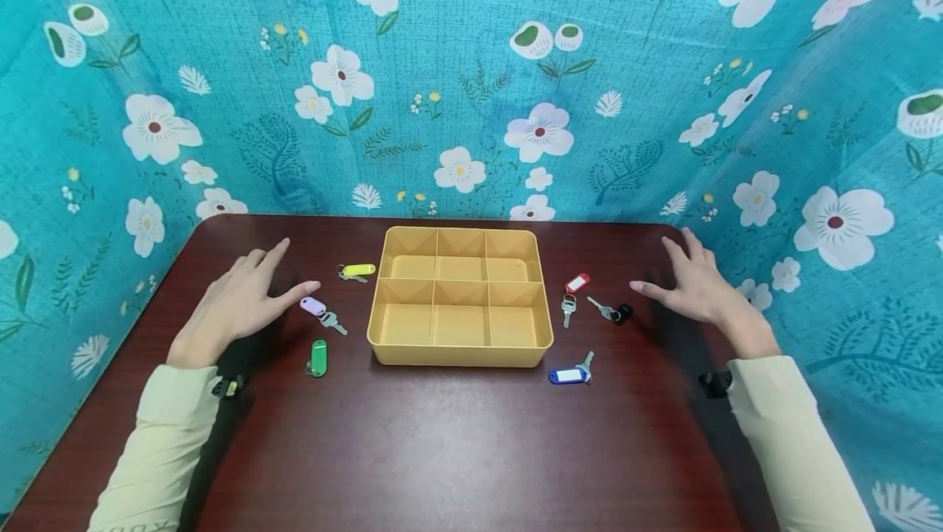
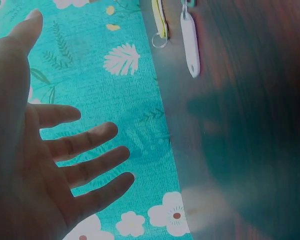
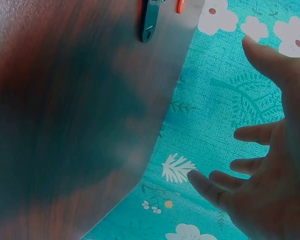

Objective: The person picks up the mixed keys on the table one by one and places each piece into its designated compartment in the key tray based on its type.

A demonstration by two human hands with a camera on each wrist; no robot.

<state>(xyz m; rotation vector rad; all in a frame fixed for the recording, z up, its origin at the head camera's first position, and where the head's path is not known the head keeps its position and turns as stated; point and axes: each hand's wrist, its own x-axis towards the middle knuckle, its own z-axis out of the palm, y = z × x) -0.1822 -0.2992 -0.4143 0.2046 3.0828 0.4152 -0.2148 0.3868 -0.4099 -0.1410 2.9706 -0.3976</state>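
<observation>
My left hand [image 1: 246, 295] hovers over the table's left side, fingers spread, holding nothing. Just beyond its thumb lies a key with a lilac tag [image 1: 313, 306]. A yellow-tagged key [image 1: 358, 270] lies farther back, and a green key tag [image 1: 318, 358] nearer the front. My right hand [image 1: 696, 282] is held over the right side with loosely spread fingers and nothing in them. Nearest to it is a key with a black tag [image 1: 623, 313]. Beside that lie a red-tagged key [image 1: 577, 283] and, closer to the front, a blue-tagged key [image 1: 567, 376].
A tan tray [image 1: 460, 356] with several compartments stands mid-table between the two groups of keys. The dark reddish-brown table [image 1: 457, 450] meets a blue flowered curtain [image 1: 457, 90] at the back and sides.
</observation>
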